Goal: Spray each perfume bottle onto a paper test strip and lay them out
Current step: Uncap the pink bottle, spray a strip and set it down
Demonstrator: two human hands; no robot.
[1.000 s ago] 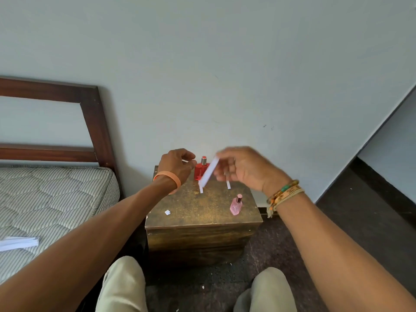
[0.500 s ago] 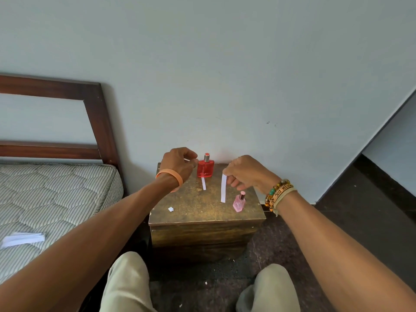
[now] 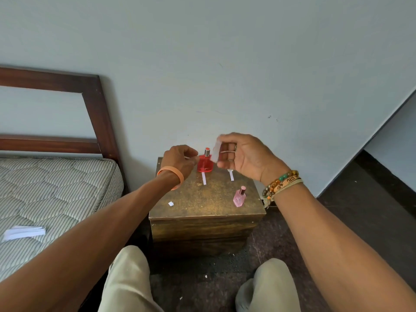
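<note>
Head view. The right hand (image 3: 244, 157) is hanging above the far edge of the box (image 3: 202, 218), palm turned toward the left. Its thumb and forefinger are pinching the held strip (image 3: 215, 152), which is standing roughly upright and showing blurred. The other fingers are curling loosely behind it, one bearing a ring (image 3: 235, 147). The held strip is sitting just to the right of the red bottle's cap, apart from it.

The left hand (image 3: 180, 159) is hovering at the left shoulder of the red bottle (image 3: 204, 164), fingers curling inward and thumb meeting forefinger. A pale sliver is showing at those fingertips, too small to identify. Whether the hand is gripping anything cannot be told, nor whether it is touching the glass.

The red bottle is standing upright at the back of the box top. The left strip (image 3: 204, 178) is lying flat directly in front of it. The right strip (image 3: 231, 176) is lying flat beside that, its far end passing out of sight behind the right hand. The pink bottle (image 3: 239, 197) is standing upright near the right front corner, well apart from both hands. A white scrap (image 3: 171, 204) is lying near the left front edge.

A stack of strips (image 3: 23, 231) is resting on the mattress (image 3: 56, 188) to the left.
</note>
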